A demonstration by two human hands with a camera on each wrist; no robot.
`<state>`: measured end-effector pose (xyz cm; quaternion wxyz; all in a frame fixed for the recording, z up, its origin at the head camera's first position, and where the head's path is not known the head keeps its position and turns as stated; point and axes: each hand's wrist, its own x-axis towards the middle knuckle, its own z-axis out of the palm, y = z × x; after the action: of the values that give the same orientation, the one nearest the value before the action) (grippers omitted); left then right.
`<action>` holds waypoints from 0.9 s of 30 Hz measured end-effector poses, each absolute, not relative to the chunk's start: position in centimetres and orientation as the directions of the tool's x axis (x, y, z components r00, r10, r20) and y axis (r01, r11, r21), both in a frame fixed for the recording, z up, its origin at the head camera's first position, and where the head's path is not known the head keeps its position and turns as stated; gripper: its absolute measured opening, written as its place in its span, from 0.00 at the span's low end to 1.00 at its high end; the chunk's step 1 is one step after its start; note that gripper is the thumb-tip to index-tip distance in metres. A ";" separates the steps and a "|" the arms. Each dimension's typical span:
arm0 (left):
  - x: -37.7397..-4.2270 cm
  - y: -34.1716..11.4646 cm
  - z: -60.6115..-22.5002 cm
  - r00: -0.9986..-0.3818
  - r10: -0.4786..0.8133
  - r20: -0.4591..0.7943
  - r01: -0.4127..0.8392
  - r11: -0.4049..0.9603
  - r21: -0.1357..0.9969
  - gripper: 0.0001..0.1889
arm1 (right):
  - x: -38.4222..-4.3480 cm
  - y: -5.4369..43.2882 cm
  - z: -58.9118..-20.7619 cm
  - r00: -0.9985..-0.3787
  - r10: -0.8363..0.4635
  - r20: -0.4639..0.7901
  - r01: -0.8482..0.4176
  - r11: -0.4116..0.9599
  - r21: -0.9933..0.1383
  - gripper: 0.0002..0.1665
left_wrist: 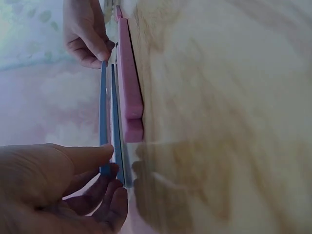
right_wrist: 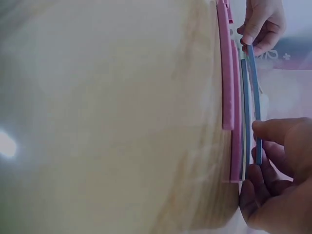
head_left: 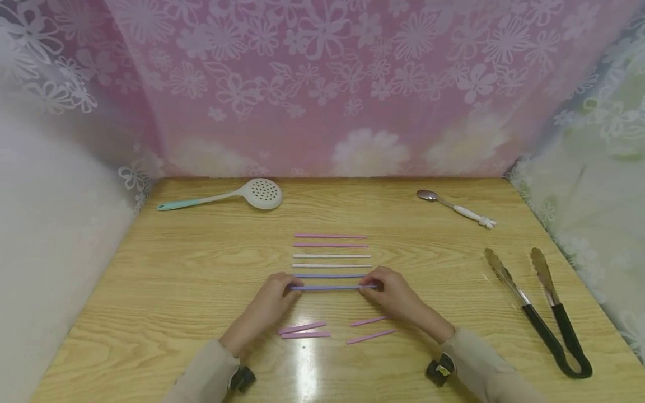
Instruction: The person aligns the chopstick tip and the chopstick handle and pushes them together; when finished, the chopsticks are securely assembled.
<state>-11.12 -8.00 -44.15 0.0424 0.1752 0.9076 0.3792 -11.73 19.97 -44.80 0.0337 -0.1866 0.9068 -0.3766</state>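
Observation:
A blue chopstick (head_left: 330, 288) is pinched at its left end by my left hand (head_left: 276, 294) and near its right end by my right hand (head_left: 395, 294). Both wrist views show this stick held level, just over the table, between thumb and fingers. Right behind it lies a second blue chopstick (head_left: 330, 276), its ends near my fingertips. Farther back, two white chopsticks (head_left: 331, 256) and two pink chopsticks (head_left: 330, 235) lie parallel in a column. On the near side are short pink sticks, two at the left (head_left: 305, 335) touching or crossing, and two at the right (head_left: 370, 337) set apart.
A skimmer (head_left: 263, 193) with a mint handle lies at the back left. The back right holds a spoon (head_left: 468, 213) with a white handle. Spread tongs (head_left: 561, 330) with black handles lie at the right. Floral curtains (head_left: 327, 89) border the wooden table (head_left: 176, 291).

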 end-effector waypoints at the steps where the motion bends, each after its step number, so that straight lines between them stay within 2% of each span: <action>1: -11.2 -8.0 -44.2 -0.935 0.352 0.049 0.283 0.651 0.704 0.05 | -11.8 20.0 -44.9 -0.930 -0.359 0.079 -0.310 0.653 -0.691 0.02; 13: -11.9 -7.8 -44.7 -0.943 0.332 0.031 0.249 0.640 0.727 0.05 | -12.0 19.8 -45.2 -0.927 -0.357 0.115 -0.345 0.691 -0.635 0.03; 27: -11.9 -7.8 -44.8 -0.949 0.314 0.037 0.241 0.644 0.726 0.04 | -11.9 19.7 -44.9 -0.927 -0.362 0.102 -0.340 0.689 -0.640 0.03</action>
<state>-11.89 -7.77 -44.82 0.0463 0.1531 0.9055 0.3930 -11.92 19.69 -44.87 0.0161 -0.1910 0.9189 -0.3449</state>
